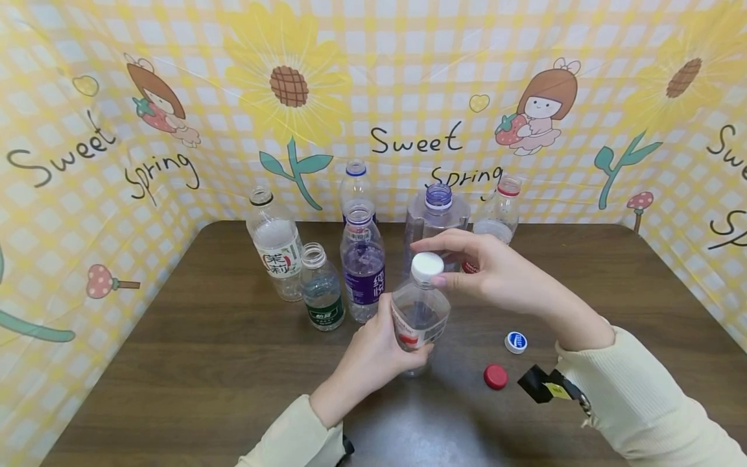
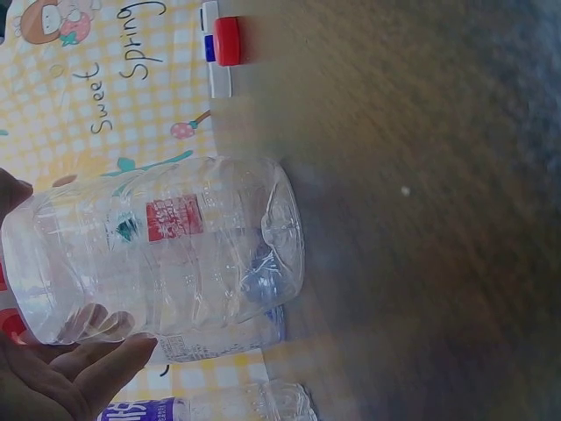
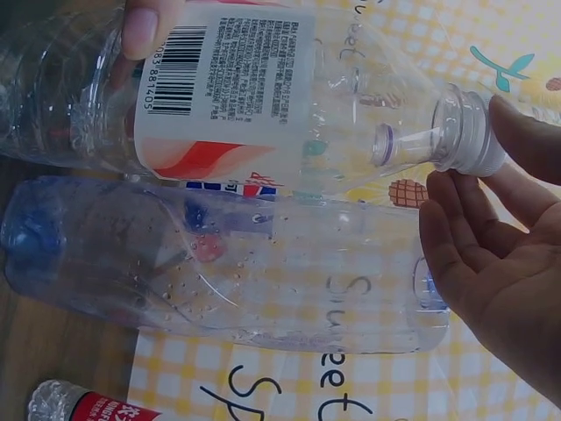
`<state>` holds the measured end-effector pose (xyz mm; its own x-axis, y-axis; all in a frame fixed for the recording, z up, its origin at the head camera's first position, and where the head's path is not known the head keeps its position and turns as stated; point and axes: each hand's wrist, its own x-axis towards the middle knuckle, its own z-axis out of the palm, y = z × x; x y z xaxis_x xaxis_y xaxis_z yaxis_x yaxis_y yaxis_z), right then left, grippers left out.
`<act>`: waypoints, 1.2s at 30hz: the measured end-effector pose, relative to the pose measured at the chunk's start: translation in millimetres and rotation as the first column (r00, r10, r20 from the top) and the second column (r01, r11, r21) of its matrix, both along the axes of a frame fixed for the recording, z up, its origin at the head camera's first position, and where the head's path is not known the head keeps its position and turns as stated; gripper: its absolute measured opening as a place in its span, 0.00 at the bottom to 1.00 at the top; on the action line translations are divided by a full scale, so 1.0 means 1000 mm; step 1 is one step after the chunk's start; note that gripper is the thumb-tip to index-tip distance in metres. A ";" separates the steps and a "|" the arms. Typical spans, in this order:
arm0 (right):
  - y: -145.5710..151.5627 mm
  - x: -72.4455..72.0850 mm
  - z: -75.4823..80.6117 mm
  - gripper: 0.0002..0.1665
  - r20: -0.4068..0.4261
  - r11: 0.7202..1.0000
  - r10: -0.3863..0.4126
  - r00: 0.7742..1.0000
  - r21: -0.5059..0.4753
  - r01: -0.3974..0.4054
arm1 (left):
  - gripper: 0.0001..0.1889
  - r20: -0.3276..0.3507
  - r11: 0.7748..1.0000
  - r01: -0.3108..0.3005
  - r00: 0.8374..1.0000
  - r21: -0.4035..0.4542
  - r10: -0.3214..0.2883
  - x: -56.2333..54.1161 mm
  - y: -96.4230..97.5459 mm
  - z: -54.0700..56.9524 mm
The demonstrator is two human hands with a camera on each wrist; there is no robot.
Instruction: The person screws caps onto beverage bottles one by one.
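My left hand (image 1: 373, 347) grips a clear plastic bottle (image 1: 421, 310) round its body, holding it upright above the dark table. A white cap (image 1: 427, 266) sits on the bottle's neck, and my right hand (image 1: 496, 275) pinches it between thumb and fingers. In the right wrist view the ribbed cap (image 3: 487, 136) is on the mouth, with the thumb at its top side. The bottle's label (image 3: 223, 96) shows a barcode and red shapes. Seen from the left wrist, the bottle's lower body (image 2: 202, 246) is see-through and the fingers (image 2: 114, 373) lie along its side.
Behind stand several uncapped bottles: a jasmine-label one (image 1: 275, 246), a small green-label one (image 1: 323, 292), a purple-label one (image 1: 363, 266), a blue-ringed one (image 1: 356, 188), a large bluish one (image 1: 417, 220) and a red-ringed one (image 1: 498, 211). A red cap (image 1: 495, 376) and a blue-white cap (image 1: 516, 342) lie right.
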<state>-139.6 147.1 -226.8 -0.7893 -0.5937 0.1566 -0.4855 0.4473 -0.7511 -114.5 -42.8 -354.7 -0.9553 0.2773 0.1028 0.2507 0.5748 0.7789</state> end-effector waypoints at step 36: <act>-0.003 0.001 -0.002 0.20 -0.033 0.991 -0.128 0.991 0.045 0.130 | 0.39 0.022 1.000 -0.016 1.000 -0.012 0.016 0.000 0.001 0.001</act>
<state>-138.3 143.6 -229.3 -0.8550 -0.4947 0.1559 -0.4438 0.5423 -0.7134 -114.3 -42.0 -353.8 -0.9616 0.2630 0.0785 0.2242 0.5876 0.7774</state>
